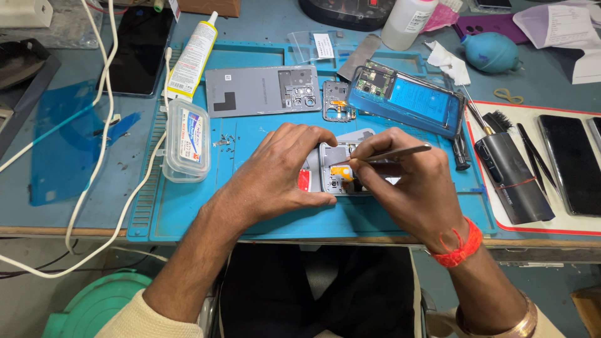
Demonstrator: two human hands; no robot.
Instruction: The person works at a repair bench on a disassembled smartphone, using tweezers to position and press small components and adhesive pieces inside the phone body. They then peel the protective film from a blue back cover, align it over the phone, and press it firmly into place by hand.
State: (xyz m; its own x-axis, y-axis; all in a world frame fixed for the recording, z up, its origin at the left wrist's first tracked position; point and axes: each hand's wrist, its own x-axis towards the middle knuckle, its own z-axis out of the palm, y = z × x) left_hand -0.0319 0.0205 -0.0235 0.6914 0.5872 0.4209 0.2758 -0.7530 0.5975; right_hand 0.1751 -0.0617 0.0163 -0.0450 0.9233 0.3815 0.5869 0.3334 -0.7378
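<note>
The phone frame [341, 169] lies on the mat [188, 213], plastic box [186, 141] to its left.

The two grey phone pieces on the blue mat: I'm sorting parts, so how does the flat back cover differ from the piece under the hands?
The back cover lies untouched above the hands; the small frame piece is steadied by the left hand and probed with tweezers held by the right hand. The cover is larger and plain; the piece carries orange and red parts. Both are grey and rest on the mat.
</note>
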